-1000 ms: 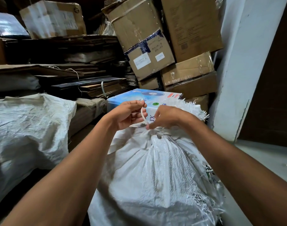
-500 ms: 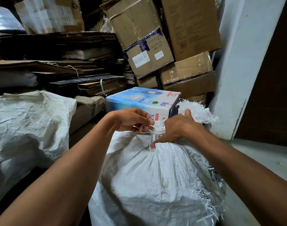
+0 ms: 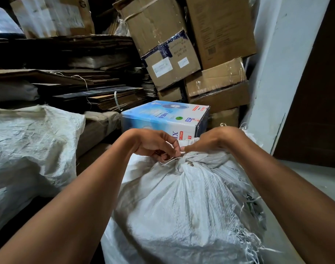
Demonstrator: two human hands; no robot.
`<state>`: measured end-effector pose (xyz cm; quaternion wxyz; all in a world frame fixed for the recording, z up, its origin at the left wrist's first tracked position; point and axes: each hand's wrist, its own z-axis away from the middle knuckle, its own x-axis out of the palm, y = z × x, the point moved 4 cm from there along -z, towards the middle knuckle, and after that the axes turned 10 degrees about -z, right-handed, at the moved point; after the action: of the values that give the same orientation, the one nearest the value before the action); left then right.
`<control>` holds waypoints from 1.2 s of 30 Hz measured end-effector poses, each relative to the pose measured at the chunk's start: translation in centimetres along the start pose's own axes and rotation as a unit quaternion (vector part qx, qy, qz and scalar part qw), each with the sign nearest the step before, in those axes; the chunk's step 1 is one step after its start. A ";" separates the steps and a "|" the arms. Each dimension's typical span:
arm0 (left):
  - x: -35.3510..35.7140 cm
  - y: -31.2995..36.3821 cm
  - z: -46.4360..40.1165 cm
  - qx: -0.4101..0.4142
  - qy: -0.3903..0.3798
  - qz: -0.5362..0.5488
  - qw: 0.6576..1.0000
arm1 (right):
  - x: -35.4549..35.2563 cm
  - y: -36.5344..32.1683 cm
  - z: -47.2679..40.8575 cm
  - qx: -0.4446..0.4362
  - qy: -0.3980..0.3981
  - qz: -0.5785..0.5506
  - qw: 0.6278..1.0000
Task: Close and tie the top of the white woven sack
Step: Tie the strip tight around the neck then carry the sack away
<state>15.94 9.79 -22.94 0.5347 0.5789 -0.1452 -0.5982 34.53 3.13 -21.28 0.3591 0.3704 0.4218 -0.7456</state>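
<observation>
Fingertips first: our left hand [image 3: 153, 143] has its fingers [image 3: 170, 147] curled tight, pinching a thin white string [image 3: 169, 161] right at the neck of the white woven sack [image 3: 181, 202]. A short end of that string trails out to the left below the knuckles. Across from it, our right hand [image 3: 214, 141] is closed too, thumb [image 3: 189, 148] pressing toward the left fingertips, gripping the gathered fabric; whether it also holds string we cannot tell. The two hands nearly touch over the bunched neck [image 3: 189, 159], which is twisted and cinched into a knot-like wad.

Moving out: the sack sits directly below us, full and rounded, between both forearms, frayed threads hanging off its lower right edge. Just behind the hands is a blue and white printed box [image 3: 162, 117]. To the left lies another white sack [image 3: 33, 145]. Behind, flattened cardboard [image 3: 67, 60] is stacked beside leaning brown cartons [image 3: 166, 44], and a pale wall [image 3: 273, 73] rises on the right.
</observation>
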 end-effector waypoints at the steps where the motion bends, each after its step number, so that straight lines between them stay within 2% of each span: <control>1: 0.0 0.0 0.1 -0.004 -0.002 -0.004 1.000 | -0.1 0.1 0.0 0.012 -0.017 -0.004 1.000; 5: -0.2 0.0 0.3 -0.004 0.000 -0.026 1.000 | 0.1 1.1 -0.8 -0.049 -0.054 -0.072 0.995; 8: 0.0 -0.1 0.2 -0.003 -0.006 -0.031 0.999 | 0.5 1.8 -0.3 -0.073 -0.080 -0.059 0.992; 11: 0.1 -0.3 0.0 -0.010 -0.009 -0.031 0.999 | 0.5 1.5 0.0 -0.112 -0.028 -0.080 0.990; 14: -0.4 -0.8 0.1 -0.005 0.016 -0.009 1.000 | 0.7 1.0 0.4 -0.165 0.070 -0.096 0.979; 19: -2.1 -1.0 0.7 0.026 0.107 0.052 0.993 | 0.9 1.1 0.0 -0.193 0.179 -0.032 0.964; 25: -2.3 -0.8 -0.7 -0.002 0.185 -0.035 0.982 | 1.3 1.3 -0.9 -0.225 0.187 -0.017 0.956; 36: -1.9 -0.1 -1.3 0.007 0.165 -0.096 0.982 | 1.4 1.6 -1.4 -0.236 0.212 -0.010 0.948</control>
<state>16.54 11.97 -22.41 0.4880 0.6844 -0.0028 -0.5417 35.59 3.51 -23.57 0.3315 0.4204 0.6556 -0.5325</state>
